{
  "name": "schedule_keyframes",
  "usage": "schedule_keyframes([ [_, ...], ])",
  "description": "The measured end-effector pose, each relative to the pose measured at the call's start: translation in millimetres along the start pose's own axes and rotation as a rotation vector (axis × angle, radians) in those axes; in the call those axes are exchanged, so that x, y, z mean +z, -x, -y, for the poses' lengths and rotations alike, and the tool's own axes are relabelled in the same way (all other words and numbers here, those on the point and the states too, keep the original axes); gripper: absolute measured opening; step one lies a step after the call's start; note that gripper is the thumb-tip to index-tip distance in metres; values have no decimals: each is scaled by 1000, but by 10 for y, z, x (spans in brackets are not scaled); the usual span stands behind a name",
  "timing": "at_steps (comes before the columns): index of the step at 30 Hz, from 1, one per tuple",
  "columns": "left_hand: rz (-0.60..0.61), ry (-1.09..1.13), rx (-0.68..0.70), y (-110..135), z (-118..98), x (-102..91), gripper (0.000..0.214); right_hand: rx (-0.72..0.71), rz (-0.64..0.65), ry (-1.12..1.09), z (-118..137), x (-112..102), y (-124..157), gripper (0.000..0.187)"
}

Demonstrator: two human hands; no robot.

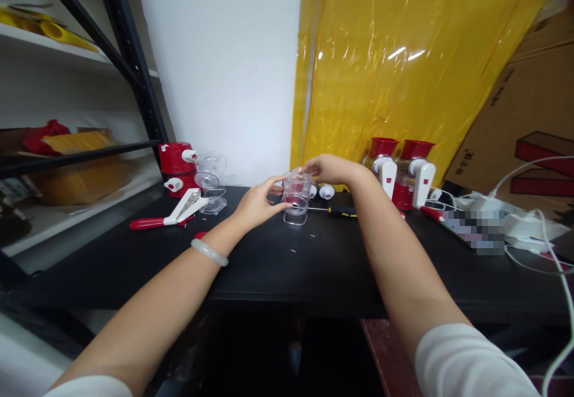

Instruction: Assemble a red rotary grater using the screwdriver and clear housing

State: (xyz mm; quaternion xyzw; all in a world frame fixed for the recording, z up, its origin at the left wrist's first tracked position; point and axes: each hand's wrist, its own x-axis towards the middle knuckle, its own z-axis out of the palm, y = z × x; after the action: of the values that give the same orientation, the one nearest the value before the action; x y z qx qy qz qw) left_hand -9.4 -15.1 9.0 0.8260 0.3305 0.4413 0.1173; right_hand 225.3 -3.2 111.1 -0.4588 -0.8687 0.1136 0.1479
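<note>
A clear plastic cup [296, 201] is seen standing upright, its long axis vertical, at the centre of a black table [314, 265], near the far edge. The left hand [256, 204] is placed at the cup's 9 o'clock, thumb and fingers pressed on the side wall. The right hand [330, 168] is held at 1 o'clock, higher up, fingertips curled down at the rim; whether the rim is pinched cannot be told. Both hands are about equally close. A screwdriver [334, 210] is laid at 3 o'clock, just beside the cup.
</note>
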Motion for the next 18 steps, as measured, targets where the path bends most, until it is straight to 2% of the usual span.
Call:
schedule_keyframes([
  [18, -51, -91, 56, -13, 30, 19, 56, -27, -34, -10, -40, 79, -55, 53],
])
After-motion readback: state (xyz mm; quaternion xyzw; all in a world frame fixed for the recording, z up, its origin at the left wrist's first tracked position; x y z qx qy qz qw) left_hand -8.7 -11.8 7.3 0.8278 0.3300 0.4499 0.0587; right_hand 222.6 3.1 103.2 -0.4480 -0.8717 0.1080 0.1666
